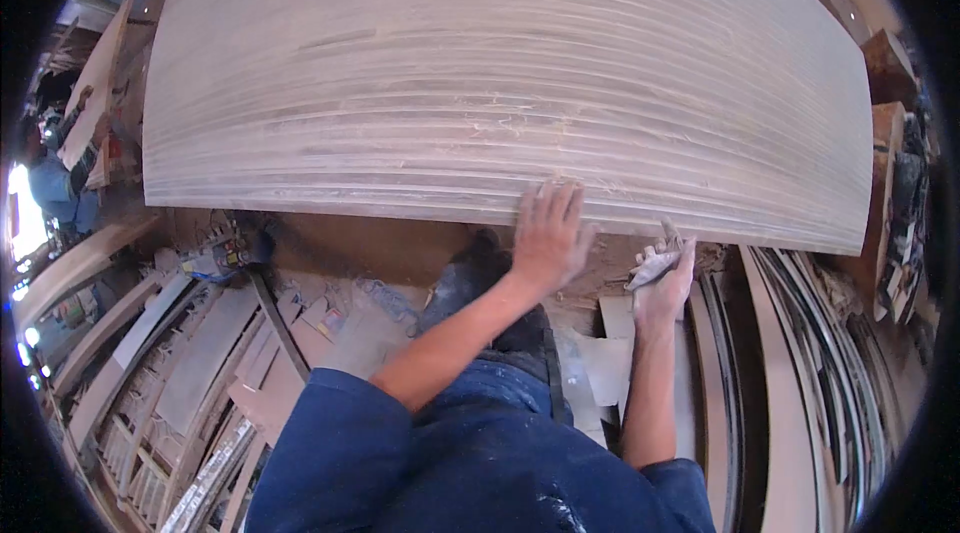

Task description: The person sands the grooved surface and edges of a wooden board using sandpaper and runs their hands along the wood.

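Observation:
A large pale board [500,63] with many long grooves and streaks lies in front of me, dusted with fine powder and a few shavings. My left hand [550,238] rests with its fingers spread over the board's near edge, slightly blurred. Just beyond that edge, to the right, my right hand [668,283] is turned palm up. Its fingers are curled around a dusty grey-white folded piece [651,267], whose kind I cannot make out. Powder coats the right fingers.
Long strips [770,383] of board lie at the right, with wooden blocks [888,68] past the board's far right. At the left are stacked planks [210,363] and a cluttered tool-like object [215,258]. A person in blue [55,183] is at the far left.

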`<action>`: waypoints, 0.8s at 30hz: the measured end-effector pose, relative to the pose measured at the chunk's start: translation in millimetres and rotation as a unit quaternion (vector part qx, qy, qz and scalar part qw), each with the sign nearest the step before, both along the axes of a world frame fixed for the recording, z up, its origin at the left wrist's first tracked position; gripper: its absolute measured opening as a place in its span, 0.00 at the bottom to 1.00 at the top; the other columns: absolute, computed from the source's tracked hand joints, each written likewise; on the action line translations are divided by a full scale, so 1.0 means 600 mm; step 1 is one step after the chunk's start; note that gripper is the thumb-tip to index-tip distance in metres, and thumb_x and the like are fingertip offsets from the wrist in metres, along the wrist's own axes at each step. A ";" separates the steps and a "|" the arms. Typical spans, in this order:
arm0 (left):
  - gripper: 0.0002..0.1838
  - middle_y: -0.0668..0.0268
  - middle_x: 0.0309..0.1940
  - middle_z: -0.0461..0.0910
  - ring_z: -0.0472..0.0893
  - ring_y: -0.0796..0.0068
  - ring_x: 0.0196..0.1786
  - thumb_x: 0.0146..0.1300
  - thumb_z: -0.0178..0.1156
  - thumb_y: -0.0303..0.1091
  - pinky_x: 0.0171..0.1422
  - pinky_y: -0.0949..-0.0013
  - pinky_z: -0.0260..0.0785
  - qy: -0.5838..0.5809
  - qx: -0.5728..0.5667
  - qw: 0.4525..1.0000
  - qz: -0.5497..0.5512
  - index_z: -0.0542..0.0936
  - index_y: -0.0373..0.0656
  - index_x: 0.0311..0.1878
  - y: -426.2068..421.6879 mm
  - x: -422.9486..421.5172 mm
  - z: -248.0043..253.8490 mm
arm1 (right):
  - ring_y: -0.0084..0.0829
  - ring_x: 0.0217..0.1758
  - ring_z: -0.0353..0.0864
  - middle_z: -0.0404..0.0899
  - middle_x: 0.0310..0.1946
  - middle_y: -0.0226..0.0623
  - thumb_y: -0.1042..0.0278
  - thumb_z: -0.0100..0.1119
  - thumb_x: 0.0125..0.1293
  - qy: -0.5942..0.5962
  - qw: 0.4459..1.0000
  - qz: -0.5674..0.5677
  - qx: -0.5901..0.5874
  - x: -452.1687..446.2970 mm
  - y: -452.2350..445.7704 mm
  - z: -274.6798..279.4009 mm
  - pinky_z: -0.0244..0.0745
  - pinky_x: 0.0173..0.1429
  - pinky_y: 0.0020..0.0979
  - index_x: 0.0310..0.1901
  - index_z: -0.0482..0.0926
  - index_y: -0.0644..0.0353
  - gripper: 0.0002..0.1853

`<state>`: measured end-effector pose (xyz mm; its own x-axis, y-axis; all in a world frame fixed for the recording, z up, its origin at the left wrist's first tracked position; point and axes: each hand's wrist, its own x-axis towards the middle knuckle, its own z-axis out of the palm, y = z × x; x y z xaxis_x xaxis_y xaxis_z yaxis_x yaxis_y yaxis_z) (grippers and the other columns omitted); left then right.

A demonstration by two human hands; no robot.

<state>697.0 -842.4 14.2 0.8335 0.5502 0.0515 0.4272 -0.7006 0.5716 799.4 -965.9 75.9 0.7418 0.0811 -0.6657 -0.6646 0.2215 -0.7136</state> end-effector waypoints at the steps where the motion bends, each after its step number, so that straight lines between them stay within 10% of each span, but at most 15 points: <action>1: 0.30 0.55 0.68 0.71 0.66 0.56 0.74 0.65 0.62 0.44 0.80 0.43 0.49 -0.001 -0.003 1.000 0.006 0.74 0.36 0.67 0.025 -0.017 -0.005 | 0.19 0.30 0.67 0.66 0.31 0.25 0.43 0.51 0.77 0.015 0.996 0.045 0.073 0.008 -0.002 -0.011 0.69 0.34 0.23 0.64 0.72 0.64 0.30; 8: 0.30 0.62 0.64 0.74 0.68 0.59 0.72 0.61 0.64 0.44 0.80 0.43 0.48 0.050 0.143 0.988 0.039 0.76 0.42 0.66 0.154 -0.163 -0.046 | 0.20 0.21 0.70 0.72 0.25 0.27 0.69 0.49 0.67 0.019 0.962 0.265 -0.061 -0.019 0.079 0.002 0.69 0.26 0.20 0.71 0.67 0.66 0.30; 14: 0.32 0.60 0.67 0.71 0.65 0.57 0.74 0.60 0.64 0.45 0.81 0.42 0.46 0.035 0.044 0.998 0.023 0.75 0.43 0.67 0.083 -0.099 -0.053 | 0.20 0.24 0.73 0.74 0.27 0.26 0.68 0.54 0.69 -0.021 0.898 0.412 -0.150 -0.020 0.158 -0.018 0.73 0.33 0.23 0.62 0.79 0.60 0.21; 17: 0.31 0.61 0.68 0.71 0.65 0.58 0.74 0.60 0.64 0.44 0.80 0.42 0.46 0.015 0.042 0.999 0.002 0.76 0.44 0.66 0.046 -0.062 -0.057 | 0.24 0.30 0.79 0.81 0.31 0.30 0.73 0.71 0.63 -0.316 0.803 0.459 -0.211 0.003 0.166 -0.065 0.77 0.40 0.27 0.54 0.82 0.63 0.17; 22: 0.25 0.66 0.66 0.75 0.71 0.64 0.71 0.59 0.63 0.42 0.76 0.42 0.51 0.013 0.150 0.987 0.053 0.80 0.48 0.61 0.101 -0.136 -0.103 | 0.19 0.37 0.80 0.84 0.39 0.31 0.76 0.67 0.67 -0.386 0.705 0.548 -0.234 0.046 0.187 -0.047 0.76 0.41 0.27 0.43 0.86 0.63 0.05; 24: 0.22 0.66 0.63 0.77 0.73 0.65 0.69 0.59 0.62 0.40 0.75 0.39 0.52 0.045 0.203 0.973 0.105 0.82 0.50 0.57 0.168 -0.202 -0.095 | 0.35 0.37 0.84 0.83 0.38 0.39 0.75 0.67 0.64 -0.456 0.609 0.615 -0.209 0.061 0.191 -0.050 0.79 0.42 0.34 0.44 0.86 0.60 0.07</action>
